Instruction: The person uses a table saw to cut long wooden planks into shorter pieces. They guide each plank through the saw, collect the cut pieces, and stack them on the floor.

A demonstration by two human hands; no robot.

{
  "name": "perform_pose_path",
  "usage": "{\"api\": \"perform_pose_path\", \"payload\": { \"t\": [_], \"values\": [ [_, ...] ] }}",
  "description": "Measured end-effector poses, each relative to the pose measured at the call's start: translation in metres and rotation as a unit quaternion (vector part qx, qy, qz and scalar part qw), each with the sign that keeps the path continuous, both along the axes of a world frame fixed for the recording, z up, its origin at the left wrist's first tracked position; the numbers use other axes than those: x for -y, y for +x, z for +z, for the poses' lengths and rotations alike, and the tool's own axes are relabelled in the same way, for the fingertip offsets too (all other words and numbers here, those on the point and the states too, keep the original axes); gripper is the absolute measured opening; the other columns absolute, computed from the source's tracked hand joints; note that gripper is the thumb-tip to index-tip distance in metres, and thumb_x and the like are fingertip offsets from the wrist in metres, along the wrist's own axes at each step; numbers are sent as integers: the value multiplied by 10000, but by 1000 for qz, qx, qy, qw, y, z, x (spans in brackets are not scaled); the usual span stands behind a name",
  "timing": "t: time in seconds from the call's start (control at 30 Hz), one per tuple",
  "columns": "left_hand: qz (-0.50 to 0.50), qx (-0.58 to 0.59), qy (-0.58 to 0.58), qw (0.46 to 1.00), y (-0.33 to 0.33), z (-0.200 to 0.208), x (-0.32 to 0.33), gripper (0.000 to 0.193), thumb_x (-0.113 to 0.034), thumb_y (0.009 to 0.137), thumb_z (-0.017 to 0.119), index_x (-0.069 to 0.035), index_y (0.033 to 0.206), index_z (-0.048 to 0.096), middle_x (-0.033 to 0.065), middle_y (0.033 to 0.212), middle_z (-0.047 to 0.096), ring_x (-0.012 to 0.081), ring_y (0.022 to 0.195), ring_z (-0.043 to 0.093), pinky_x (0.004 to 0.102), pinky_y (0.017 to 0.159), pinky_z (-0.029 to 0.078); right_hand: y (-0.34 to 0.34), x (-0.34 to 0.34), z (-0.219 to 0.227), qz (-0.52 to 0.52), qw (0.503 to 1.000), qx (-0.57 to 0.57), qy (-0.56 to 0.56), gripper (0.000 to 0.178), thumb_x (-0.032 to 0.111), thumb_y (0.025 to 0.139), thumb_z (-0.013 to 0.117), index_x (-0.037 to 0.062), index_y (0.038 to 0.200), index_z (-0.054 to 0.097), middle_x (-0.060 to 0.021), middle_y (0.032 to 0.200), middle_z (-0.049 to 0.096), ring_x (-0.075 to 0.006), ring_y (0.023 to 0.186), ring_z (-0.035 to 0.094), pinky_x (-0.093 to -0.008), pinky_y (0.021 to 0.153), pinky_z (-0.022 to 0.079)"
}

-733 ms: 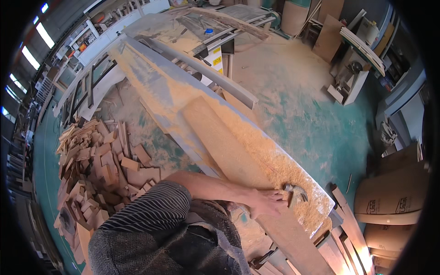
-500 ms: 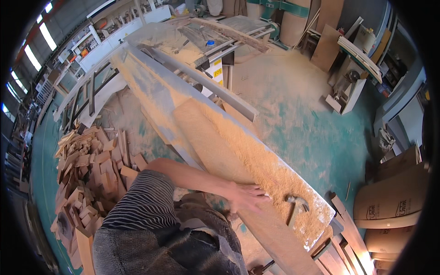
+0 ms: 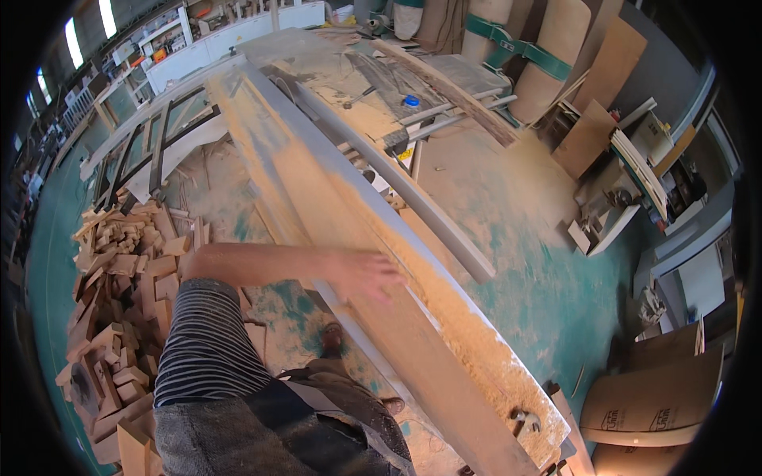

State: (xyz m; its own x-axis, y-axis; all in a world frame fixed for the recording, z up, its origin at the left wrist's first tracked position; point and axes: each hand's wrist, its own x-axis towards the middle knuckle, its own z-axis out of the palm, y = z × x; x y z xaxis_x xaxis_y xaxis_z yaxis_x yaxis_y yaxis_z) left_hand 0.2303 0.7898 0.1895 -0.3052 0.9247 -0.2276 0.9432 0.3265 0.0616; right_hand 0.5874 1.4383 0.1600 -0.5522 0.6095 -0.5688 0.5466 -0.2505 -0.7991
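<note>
My left hand (image 3: 365,275) lies palm down with its fingers spread on a long, wide wooden plank (image 3: 421,349). The striped-sleeved arm reaches across from the left. Beneath the plank is a long grey metal bench (image 3: 343,165), running from the far left to the near right. Sawdust (image 3: 476,341) forms a thick band along the plank's right side. Near the bench's close end a claw hammer (image 3: 524,420) rests in the sawdust, apart from the hand. My right hand is out of view.
Wood offcuts (image 3: 131,278) are heaped on the floor at left. Beside the bench runs a long metal beam (image 3: 444,214). Farther back is a dusty table (image 3: 317,59) with a blue round item (image 3: 410,101). Cardboard-wrapped stacks (image 3: 651,397) stand at lower right.
My left hand has slid farther along the plank, away from the hammer, brushing a strip of sawdust aside. The whole view has turned and shifted.
</note>
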Motion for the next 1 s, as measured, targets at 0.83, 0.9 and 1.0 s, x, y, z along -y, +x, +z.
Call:
{"api": "perform_pose_path", "payload": {
  "t": [0.83,0.9,1.0],
  "values": [
    [694,-40,331,638,241,-197,115,485,-148,866,705,43,1281,542,272,1410,499,469,1274,485,521,1052,420,-392,457,-36,441,844,-226,206,405,167,888,726,-51,1223,661,-127,984,714,-196,934,677,-337,843,533],
    [652,-24,377,658,216,-167,102,426,-153,902,678,46,1253,542,265,1405,498,465,1272,484,512,1047,422,-337,409,-63,439,821,-228,284,354,147,895,712,-47,1188,672,-155,995,705,-268,909,678,-377,837,536],
    [584,-21,401,705,149,-130,91,359,-157,944,633,50,1221,536,262,1385,501,460,1276,478,501,1047,417,-240,337,-88,457,731,-220,456,261,81,888,685,-30,1124,687,-182,1026,689,-368,946,649,-452,837,532]
  ]
}}
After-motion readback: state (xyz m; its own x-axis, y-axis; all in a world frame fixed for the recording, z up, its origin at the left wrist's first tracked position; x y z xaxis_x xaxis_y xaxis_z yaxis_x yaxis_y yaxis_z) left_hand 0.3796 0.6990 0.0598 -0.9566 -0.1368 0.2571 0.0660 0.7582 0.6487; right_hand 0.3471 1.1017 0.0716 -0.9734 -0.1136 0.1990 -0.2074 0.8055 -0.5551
